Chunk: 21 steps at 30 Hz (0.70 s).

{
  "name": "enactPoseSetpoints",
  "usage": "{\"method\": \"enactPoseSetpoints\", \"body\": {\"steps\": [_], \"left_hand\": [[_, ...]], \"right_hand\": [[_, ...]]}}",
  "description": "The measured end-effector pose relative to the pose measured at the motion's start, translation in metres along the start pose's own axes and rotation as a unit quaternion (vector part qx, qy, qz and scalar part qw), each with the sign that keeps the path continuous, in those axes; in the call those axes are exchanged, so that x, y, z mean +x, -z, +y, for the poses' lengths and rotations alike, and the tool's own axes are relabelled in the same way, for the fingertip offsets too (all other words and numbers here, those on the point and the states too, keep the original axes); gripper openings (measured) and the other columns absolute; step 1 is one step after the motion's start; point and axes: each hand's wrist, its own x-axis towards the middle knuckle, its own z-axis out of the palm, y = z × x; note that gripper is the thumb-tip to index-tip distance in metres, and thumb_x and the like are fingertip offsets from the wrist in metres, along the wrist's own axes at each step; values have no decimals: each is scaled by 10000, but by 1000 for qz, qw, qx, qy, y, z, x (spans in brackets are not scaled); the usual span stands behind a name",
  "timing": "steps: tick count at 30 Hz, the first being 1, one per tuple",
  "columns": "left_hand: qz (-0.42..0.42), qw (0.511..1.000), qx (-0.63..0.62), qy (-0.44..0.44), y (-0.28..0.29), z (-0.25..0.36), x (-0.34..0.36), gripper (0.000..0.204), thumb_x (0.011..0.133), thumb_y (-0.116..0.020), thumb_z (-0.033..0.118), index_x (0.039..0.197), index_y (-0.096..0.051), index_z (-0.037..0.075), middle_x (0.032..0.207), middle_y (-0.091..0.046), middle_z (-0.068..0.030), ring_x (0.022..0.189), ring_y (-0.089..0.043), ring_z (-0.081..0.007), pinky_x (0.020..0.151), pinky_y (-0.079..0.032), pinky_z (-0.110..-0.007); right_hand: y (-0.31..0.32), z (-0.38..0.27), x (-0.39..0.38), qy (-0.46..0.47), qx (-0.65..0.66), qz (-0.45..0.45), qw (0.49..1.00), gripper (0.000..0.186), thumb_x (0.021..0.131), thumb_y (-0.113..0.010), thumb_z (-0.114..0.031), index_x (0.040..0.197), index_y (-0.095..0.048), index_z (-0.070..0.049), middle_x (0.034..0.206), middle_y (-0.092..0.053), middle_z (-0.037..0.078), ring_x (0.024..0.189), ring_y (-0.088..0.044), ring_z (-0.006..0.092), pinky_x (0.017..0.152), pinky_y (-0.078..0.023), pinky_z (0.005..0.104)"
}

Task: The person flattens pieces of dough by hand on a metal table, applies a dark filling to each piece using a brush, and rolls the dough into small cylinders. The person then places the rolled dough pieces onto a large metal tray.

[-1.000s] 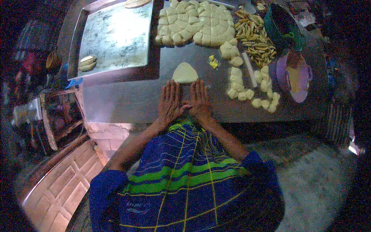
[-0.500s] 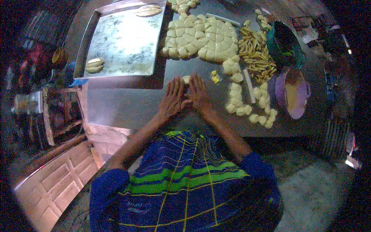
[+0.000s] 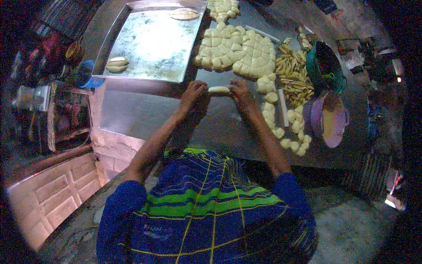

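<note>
A short roll of pale dough lies crosswise between my hands, over the dark tabletop. My left hand is closed at its left end, the fingers curled. At the other end my right hand pinches the dough. Just beyond them sits a wide slab of dough cut into many small pieces. Separate dough balls run down the table to the right of my right hand. A large metal baking tray at the far left bears shaped dough pieces in two of its corners.
Slim yellow-brown strips are heaped on the right, near a white stick. Beyond them stand a dark green basin and a purple tub with pale yellow contents. A blue container sits left of the tray.
My hands lay flat and close together over a small dough piece; now they are apart, closed at the ends of a longer roll. The yellow lump beside my right hand is out of sight.
</note>
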Motion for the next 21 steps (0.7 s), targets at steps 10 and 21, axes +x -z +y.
{"method": "enactPoseSetpoints", "body": {"steps": [10,21], "left_hand": [[-50,985,-153,55,23,-19,-22,189,861,-682,116,1045,-644,91,954,-662,-149,881,-641,-361,773,-511,-441],[25,896,-300,326,230,-51,-180,253,849,-718,14,1098,-676,-3,1048,-700,-131,996,-673,-228,864,-547,-354]], "right_hand": [[44,-67,-3,-109,296,-73,946,370,934,-712,-213,1271,-666,-68,1031,-698,69,951,-647,206,847,-514,364],[-108,-227,67,122,286,-36,950,241,853,-749,-106,1087,-743,-50,963,-693,130,902,-695,278,784,-556,369]]}}
